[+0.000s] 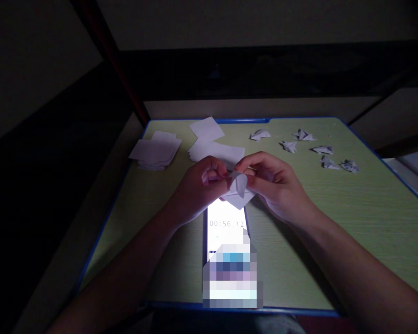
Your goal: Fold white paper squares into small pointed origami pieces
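Between my two hands is a small piece of white paper (239, 197), partly folded, with one flap curling up. My left hand (209, 183) pinches its left side between thumb and fingers. On the other side, the thumb and fingers of my right hand (270, 181) grip the paper's right edge. Both hands are held over the table's middle, just above the top end of a lit phone (226, 232) that displays a timer. The fingertips partly hide the paper's upper folds.
Behind my hands lie loose white sheets (207, 129). A stack of white paper squares (155, 150) sits at the left. Several small folded paper pieces (303, 135) are scattered at the back right of the green, blue-edged table (334, 208). The surroundings are dark.
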The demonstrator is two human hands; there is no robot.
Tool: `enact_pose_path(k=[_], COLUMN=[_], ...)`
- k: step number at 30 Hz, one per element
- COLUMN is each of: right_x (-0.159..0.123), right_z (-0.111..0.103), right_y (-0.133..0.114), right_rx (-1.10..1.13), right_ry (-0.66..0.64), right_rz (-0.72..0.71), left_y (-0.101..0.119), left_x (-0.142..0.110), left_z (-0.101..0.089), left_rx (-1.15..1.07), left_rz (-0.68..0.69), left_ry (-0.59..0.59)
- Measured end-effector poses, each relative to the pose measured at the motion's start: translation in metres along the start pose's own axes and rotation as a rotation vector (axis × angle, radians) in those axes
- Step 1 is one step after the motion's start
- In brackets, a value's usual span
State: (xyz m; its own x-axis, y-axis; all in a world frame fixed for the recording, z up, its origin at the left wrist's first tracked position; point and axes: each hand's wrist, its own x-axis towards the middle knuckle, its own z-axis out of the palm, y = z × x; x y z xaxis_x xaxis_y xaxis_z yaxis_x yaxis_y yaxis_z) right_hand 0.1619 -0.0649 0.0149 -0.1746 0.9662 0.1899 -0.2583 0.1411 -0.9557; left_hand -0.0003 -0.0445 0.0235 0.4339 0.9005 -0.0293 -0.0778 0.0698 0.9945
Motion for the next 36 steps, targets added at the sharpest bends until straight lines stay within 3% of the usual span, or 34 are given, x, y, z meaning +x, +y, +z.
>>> enact_pose_path(k=[4,13,25,36], right_x=[-0.0015,-0.0013,0.0010,-0.0007], right_z=[-0.0014,-0.0046,0.0011,0.0016], right_y=[0.0004,0.0014,-0.0001,-0.0037], right_rx=[-0.031,-0.055,0.008,-0.225], right_ry=[-0.010,0.005,0.074,0.160], right_rz=[0.010,-0.006,0.034,0.110], left_y=[-0.0019,-0.0063,-0.0045,-0.0035], left_x=[-0.0004,0.0030,0.0015,0.0007], left_z=[0.0002,-0.0004,0.0003,0.0002], left_rx=[-0.004,0.066,0.150,0.269], left_rz=[-0.017,0.121,0.178,0.269], left_ry=[-0.023,0.061,0.094,0.177])
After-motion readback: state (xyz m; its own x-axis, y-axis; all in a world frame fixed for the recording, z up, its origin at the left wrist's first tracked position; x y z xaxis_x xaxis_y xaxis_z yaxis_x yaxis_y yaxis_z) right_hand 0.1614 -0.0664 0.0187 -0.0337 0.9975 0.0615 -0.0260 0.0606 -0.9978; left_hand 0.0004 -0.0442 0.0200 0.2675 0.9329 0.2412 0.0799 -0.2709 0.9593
